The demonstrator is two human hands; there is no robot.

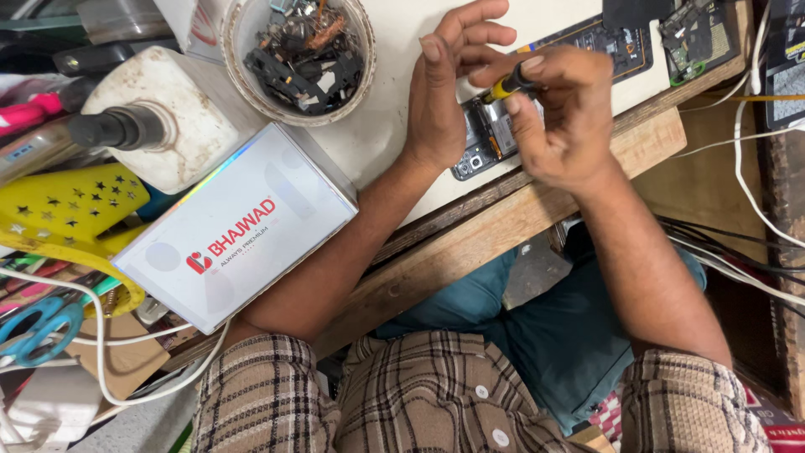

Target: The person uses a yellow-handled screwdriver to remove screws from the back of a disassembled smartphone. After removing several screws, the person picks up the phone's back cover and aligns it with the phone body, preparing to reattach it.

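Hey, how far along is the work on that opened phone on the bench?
Done: the opened phone lies with its back cover off, boards exposed. In hand: the right hand works a yellow-handled screwdriver into it while the left hand steadies it. Left: no back cover is on yet.

A pale worktop (394, 143) with a bare wooden front edge (503, 226) fills the view, evenly lit. Left of that edge sits a white box (243, 231); beyond the box, a tub of scrap parts (298, 54); white cables (755, 193) trail off right.
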